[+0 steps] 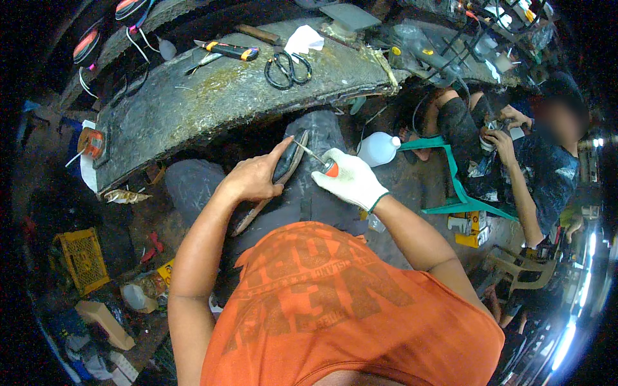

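A dark shoe with a tan sole [256, 216] lies slantwise across my lap, partly covered by my left hand [252, 179]. That bare hand grips it, thumb and forefinger spread along its sides. My right hand [347, 178], in a white knitted glove with a green cuff, is closed around an awl [313, 154] with an orange-red handle. The awl's thin metal shaft points up and left to the shoe's upper end. Whether its tip touches or enters the shoe I cannot tell.
A worn workbench [212, 103] curves ahead, carrying black-handled scissors [287, 69], a yellow-and-black cutting tool [228, 50], a hammer [259, 34] and crumpled white paper [304, 40]. A white bottle [378, 149] stands right of my knee, near a teal stool [454, 170]. Another person [547, 161] sits at right.
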### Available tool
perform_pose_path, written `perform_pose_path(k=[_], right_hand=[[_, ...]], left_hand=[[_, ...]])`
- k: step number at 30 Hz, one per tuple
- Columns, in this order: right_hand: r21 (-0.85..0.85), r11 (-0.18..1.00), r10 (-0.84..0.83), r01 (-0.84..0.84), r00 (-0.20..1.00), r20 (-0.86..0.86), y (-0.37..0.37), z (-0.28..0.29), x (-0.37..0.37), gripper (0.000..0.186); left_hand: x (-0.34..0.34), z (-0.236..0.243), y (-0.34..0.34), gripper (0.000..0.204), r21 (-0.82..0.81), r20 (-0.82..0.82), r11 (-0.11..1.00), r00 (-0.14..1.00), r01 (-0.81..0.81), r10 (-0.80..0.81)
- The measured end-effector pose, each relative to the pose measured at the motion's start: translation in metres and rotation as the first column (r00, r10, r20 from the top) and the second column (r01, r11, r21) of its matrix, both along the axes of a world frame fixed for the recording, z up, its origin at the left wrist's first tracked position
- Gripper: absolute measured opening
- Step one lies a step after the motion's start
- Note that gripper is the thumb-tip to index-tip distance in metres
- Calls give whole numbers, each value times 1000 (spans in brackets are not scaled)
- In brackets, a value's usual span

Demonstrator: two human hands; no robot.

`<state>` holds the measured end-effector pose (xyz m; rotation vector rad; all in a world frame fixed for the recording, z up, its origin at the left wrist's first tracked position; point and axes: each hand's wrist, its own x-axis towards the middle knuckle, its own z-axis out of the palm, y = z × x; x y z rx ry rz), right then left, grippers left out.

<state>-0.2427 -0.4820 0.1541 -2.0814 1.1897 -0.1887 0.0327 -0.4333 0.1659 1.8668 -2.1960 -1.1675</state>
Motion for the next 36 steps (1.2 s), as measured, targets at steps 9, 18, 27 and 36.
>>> perform_pose_path(k=[9,18,27,36], right_hand=[[27,1000,-3,4,999,-37,0,2,2,56],[39,998,-48,48,999,-4,-3,-1,3,57],[-41,999,21,-22,999,-27,-1,-7,2,57],[-67,998,13,-12,1000,7,0,-7,4,58]], left_hand=[[1,-2,-1,120,7,-2,1000,1000,6,-6],[-2,4,-1,122,33,9,999,1000,16,-16],[-3,1,-1,122,1,11,1000,1000,18,-18],[-3,3,-2,123,28,16,1000,1000,12,-13]])
